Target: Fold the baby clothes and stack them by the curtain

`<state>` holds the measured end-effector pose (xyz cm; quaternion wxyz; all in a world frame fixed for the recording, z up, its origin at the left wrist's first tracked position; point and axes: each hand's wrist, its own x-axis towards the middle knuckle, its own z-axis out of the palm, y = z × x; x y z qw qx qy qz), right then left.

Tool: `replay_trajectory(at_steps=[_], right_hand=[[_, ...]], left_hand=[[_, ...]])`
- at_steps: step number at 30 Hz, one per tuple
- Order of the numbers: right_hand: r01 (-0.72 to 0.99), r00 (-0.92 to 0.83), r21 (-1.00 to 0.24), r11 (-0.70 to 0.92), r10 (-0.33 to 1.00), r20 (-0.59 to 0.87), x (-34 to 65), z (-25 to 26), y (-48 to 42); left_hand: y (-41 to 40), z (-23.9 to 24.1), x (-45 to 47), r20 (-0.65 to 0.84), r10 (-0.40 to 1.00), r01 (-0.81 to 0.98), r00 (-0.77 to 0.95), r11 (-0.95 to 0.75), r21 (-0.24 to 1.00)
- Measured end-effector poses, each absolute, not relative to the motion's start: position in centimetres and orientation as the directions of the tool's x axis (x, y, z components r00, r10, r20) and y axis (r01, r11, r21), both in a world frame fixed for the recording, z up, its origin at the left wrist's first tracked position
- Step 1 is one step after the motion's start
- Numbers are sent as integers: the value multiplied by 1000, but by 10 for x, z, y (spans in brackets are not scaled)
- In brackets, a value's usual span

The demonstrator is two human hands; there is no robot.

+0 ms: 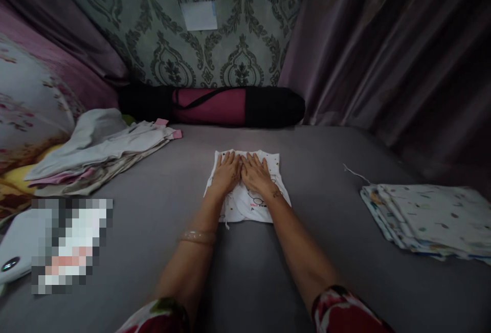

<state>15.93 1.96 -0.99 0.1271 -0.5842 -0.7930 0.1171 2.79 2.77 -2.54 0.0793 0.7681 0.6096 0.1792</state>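
A small white printed garment (264,209) lies folded flat on the grey bed sheet (245,271) in the middle of the view. My left hand (227,172) and my right hand (256,173) lie side by side on top of it, palms down, fingers stretched flat and touching each other. Neither hand holds anything. A bangle sits on my left wrist.
A stack of folded spotted cloths (429,220) lies at the right. A loose pile of pale clothes (99,151) lies at the left, beside a floral pillow (26,113). A dark and maroon rolled bag (215,105) runs along the patterned wall. Curtains hang right.
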Motion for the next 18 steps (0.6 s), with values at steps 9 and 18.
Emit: replay_trajectory(at_steps=[9, 18], right_hand=[[901, -290, -339, 271, 957, -3, 161, -11, 21], [922, -185, -344, 174, 983, 3, 163, -13, 20]], left_hand=[[30, -28, 27, 114, 978, 897, 173, -205, 392], [30, -31, 26, 59, 996, 933, 62, -79, 352]])
